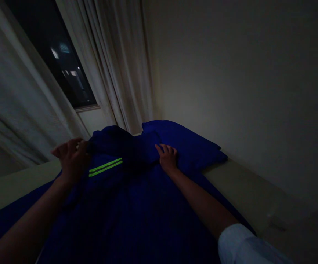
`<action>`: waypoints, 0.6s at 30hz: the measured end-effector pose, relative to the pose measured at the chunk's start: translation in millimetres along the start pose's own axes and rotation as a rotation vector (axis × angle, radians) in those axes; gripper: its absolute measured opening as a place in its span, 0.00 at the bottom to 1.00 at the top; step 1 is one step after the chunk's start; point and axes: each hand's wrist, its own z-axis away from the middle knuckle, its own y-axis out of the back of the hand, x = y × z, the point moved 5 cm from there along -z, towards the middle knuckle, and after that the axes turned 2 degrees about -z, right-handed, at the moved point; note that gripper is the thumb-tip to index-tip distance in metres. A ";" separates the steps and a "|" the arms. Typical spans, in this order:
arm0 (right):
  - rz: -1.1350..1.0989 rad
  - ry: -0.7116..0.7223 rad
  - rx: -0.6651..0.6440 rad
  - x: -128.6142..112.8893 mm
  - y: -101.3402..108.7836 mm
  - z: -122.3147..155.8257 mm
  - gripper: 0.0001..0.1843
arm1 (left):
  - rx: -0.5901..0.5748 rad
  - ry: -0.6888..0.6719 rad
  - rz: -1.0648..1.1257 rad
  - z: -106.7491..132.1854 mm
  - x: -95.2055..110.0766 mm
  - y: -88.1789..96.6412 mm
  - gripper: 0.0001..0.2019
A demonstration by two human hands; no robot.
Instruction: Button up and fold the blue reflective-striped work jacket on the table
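Observation:
A dark blue garment lies spread over a pale flat surface, with two bright yellow-green stripes across its left part. My left hand is closed on the garment's raised upper left edge, its fingers bent and partly in shadow. Palm down, my right hand rests on the blue cloth further right, fingers apart and slightly bent. Beyond it, a folded blue flap extends toward the wall. Dim light hides most seams and folds, so the exact kind of garment is unclear.
The pale surface shows on both sides of the cloth. A plain wall rises behind and to the right. Light curtains hang around a dark window at the left. A small dark object is at lower right.

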 end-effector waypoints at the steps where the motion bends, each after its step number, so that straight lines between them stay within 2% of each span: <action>1: -0.019 -0.045 0.000 3.5 -1.0 -0.6 0.35 | -0.048 -0.035 -0.019 16.8 -7.6 -3.6 0.15; 4: -0.061 -0.129 0.014 12.3 -5.9 -2.6 0.35 | -0.340 -0.173 -0.030 75.9 -22.6 -26.2 0.17; 6: -0.083 -0.115 0.027 14.5 -8.7 -4.1 0.35 | -0.478 -0.146 -0.010 101.5 -28.5 -37.5 0.20; 7: -0.095 -0.112 0.036 15.6 -9.2 -4.8 0.34 | -0.511 -0.098 0.001 106.0 -29.7 -40.8 0.22; 10: -0.124 -0.192 0.069 21.9 -6.7 -5.9 0.31 | -0.498 0.094 0.050 92.2 -26.9 -42.8 0.26; 12: -0.122 -0.266 0.097 26.2 -3.1 -5.6 0.33 | -0.407 0.153 0.084 74.0 -20.4 -39.5 0.27; 14: -0.109 -0.259 0.116 26.0 -0.5 -5.2 0.36 | -0.336 0.051 0.116 62.7 -9.6 -37.5 0.29; 15: -0.105 -0.221 0.114 24.1 -0.4 -5.3 0.36 | -0.346 -0.039 0.127 62.4 -4.3 -39.2 0.30; 17: -0.107 -0.122 0.076 19.5 -3.1 -5.5 0.33 | -0.470 -0.172 0.145 72.0 -1.2 -48.9 0.29; 18: -0.109 -0.093 0.046 18.3 -5.4 -5.4 0.30 | -0.560 -0.188 0.161 80.0 -5.0 -55.6 0.28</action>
